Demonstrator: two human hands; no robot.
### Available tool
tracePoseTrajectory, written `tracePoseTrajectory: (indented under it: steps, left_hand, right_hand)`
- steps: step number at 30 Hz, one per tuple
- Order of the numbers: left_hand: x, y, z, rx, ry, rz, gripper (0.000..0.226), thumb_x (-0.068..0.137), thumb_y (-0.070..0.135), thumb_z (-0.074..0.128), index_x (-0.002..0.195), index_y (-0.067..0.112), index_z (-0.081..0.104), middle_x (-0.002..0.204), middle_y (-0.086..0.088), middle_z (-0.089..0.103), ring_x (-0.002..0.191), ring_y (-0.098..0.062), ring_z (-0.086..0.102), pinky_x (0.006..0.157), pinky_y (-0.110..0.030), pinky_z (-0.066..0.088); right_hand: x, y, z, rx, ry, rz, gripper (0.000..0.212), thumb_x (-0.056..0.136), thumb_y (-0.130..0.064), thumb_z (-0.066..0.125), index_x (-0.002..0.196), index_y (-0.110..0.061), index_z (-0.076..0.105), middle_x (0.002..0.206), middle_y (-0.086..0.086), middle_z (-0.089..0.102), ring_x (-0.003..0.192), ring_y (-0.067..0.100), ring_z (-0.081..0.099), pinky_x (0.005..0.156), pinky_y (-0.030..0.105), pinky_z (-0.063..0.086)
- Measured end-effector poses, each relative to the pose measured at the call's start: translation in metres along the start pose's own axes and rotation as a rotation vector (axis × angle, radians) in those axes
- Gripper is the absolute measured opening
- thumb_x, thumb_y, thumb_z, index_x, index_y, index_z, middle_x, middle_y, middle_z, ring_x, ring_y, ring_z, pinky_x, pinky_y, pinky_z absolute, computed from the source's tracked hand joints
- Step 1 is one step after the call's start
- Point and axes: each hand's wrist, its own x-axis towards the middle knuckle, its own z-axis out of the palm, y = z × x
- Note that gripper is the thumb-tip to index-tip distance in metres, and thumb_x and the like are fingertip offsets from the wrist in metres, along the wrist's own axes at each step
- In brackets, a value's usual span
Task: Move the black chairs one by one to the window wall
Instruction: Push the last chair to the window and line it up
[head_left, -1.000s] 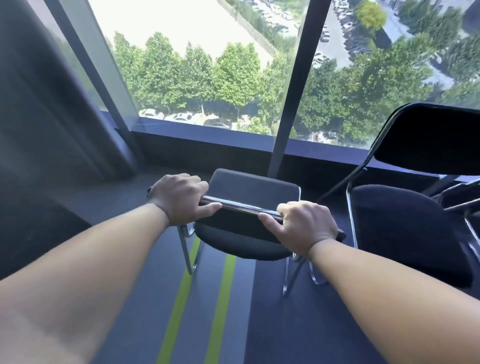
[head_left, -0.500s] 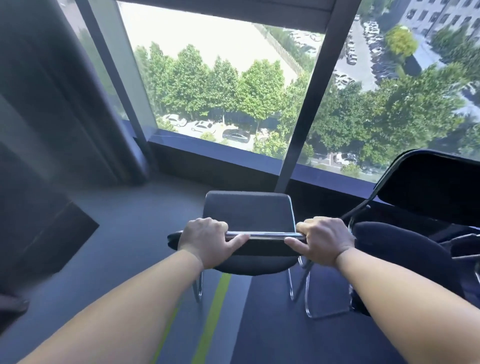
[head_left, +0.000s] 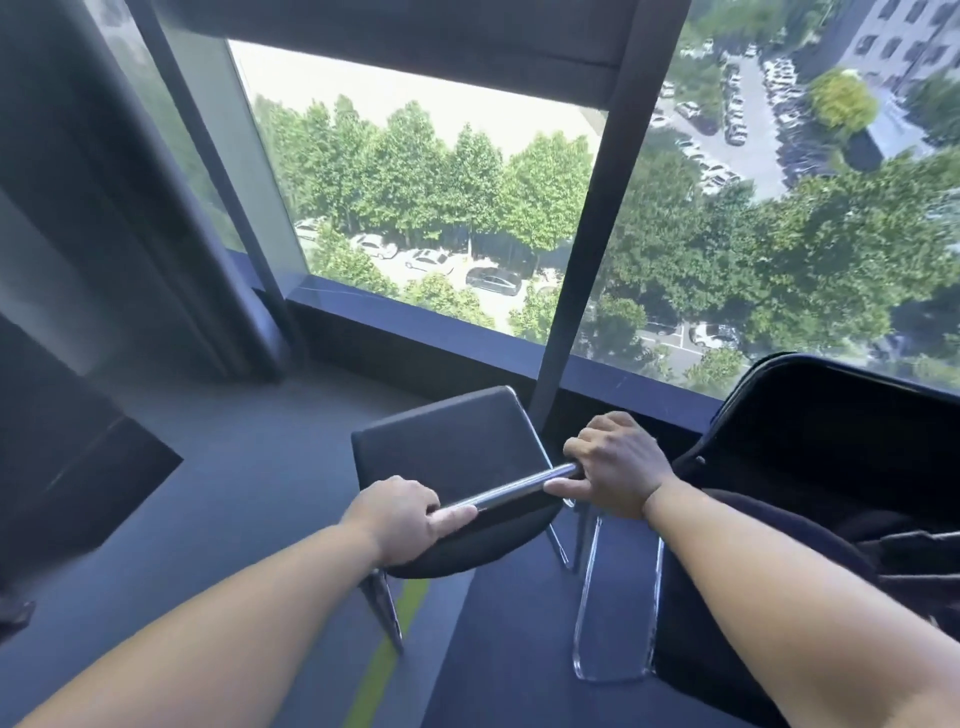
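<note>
Black padded seat on the held chair, with a shiny chrome top bar and chrome legs. Second chair at right: black backrest and seat, clear-looking silver frame loop at the base. Dark grey-blue floor, crossed by a bright yellow-green stripe toward the near edge. Dark navy sill under the glass; dark grey mullion. Beyond the glass, vivid green trees, pale ground, white and dark parked cars. Dark grey curtain at left.
</note>
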Motion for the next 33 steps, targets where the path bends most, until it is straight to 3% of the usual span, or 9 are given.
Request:
tracePoseTrajectory:
  steps: [3, 5, 8, 11, 14, 19, 25, 29, 33]
  left_hand:
    - [0.003, -0.015, -0.009, -0.188, -0.114, 0.010, 0.069, 0.070, 0.096, 0.030, 0.092, 0.042, 0.067, 0.095, 0.018, 0.067, 0.095, -0.008, 0.061, 0.087, -0.031, 0.050]
    - [-0.001, -0.019, -0.008, -0.287, -0.154, 0.015, 0.055, 0.078, 0.087, 0.038, 0.099, 0.045, 0.067, 0.102, 0.021, 0.068, 0.099, -0.002, 0.060, 0.090, -0.026, 0.047]
    - [-0.008, -0.018, -0.002, -0.386, -0.172, 0.019, 0.037, 0.087, 0.075, 0.047, 0.101, 0.049, 0.068, 0.105, 0.026, 0.067, 0.101, 0.006, 0.059, 0.092, -0.022, 0.044]
    - [-0.011, -0.014, -0.004, -0.398, -0.111, 0.033, 0.025, 0.093, 0.067, 0.047, 0.086, 0.054, 0.067, 0.089, 0.031, 0.067, 0.089, 0.008, 0.059, 0.087, -0.021, 0.045]
    - [-0.008, -0.005, 0.000, -0.451, -0.088, 0.024, 0.031, 0.094, 0.065, 0.044, 0.090, 0.049, 0.069, 0.091, 0.025, 0.070, 0.092, 0.003, 0.062, 0.090, -0.022, 0.047]
    - [0.008, 0.032, 0.019, -0.572, 0.020, -0.013, 0.045, 0.086, 0.075, 0.040, 0.103, 0.046, 0.071, 0.096, 0.011, 0.074, 0.096, -0.006, 0.066, 0.091, -0.026, 0.049]
    - [0.047, 0.074, 0.030, -0.609, 0.115, -0.099, 0.056, 0.071, 0.091, 0.036, 0.069, 0.039, 0.057, 0.061, 0.009, 0.054, 0.059, -0.003, 0.045, 0.073, -0.032, 0.050]
    - [0.054, 0.103, 0.033, -0.634, 0.173, -0.110, 0.064, 0.074, 0.088, 0.040, 0.068, 0.030, 0.064, 0.055, 0.006, 0.056, 0.057, -0.004, 0.040, 0.065, -0.028, 0.045]
    - [0.060, 0.096, 0.017, -0.637, -0.009, -0.071, 0.075, 0.070, 0.091, 0.047, 0.083, 0.023, 0.077, 0.058, 0.003, 0.056, 0.054, -0.009, 0.046, 0.061, -0.025, 0.043]
  right_hand:
    - [-0.034, -0.022, 0.004, 0.279, 0.090, 0.468, 0.101, 0.079, -0.090, 0.036, 0.146, -0.016, 0.045, 0.158, 0.008, 0.034, 0.150, 0.024, 0.019, 0.120, 0.040, 0.010]
    - [-0.044, -0.037, 0.005, 0.640, 0.080, 0.814, 0.113, 0.080, -0.078, 0.057, 0.157, -0.006, 0.019, 0.167, 0.011, 0.009, 0.154, 0.024, 0.004, 0.122, 0.039, 0.010]
    - [-0.029, -0.041, 0.016, 1.282, -0.043, 1.050, 0.091, 0.085, -0.068, 0.062, 0.136, 0.007, 0.049, 0.143, 0.017, 0.052, 0.133, 0.032, 0.049, 0.110, 0.037, 0.037]
    - [-0.009, -0.042, 0.021, 1.565, 0.015, 1.070, 0.067, 0.086, -0.067, 0.060, 0.091, 0.000, 0.065, 0.097, 0.014, 0.068, 0.093, 0.030, 0.068, 0.077, 0.036, 0.058]
    - [0.008, -0.033, 0.015, 1.551, 0.033, 1.012, 0.047, 0.101, -0.047, 0.052, 0.094, -0.001, 0.061, 0.094, 0.012, 0.063, 0.085, 0.023, 0.064, 0.055, 0.021, 0.053]
    - [0.051, 0.008, 0.008, 1.487, -0.014, 0.927, 0.038, 0.106, -0.035, 0.044, 0.092, -0.003, 0.058, 0.084, 0.010, 0.058, 0.069, 0.016, 0.053, 0.061, 0.022, 0.047]
    - [0.117, 0.069, 0.059, 1.512, -0.035, 0.786, 0.052, 0.064, -0.061, 0.046, 0.079, -0.013, 0.061, 0.075, 0.011, 0.060, 0.070, 0.028, 0.060, 0.078, 0.064, 0.056]
    - [0.120, 0.078, 0.017, 1.585, -0.103, 0.804, 0.043, 0.097, -0.044, 0.051, 0.097, -0.003, 0.064, 0.100, 0.023, 0.068, 0.086, 0.040, 0.070, 0.065, 0.056, 0.061]
    - [0.097, 0.071, 0.000, 1.744, -0.124, 0.802, 0.050, 0.101, -0.053, 0.048, 0.108, -0.006, 0.063, 0.090, 0.015, 0.064, 0.071, 0.029, 0.067, 0.059, 0.043, 0.061]
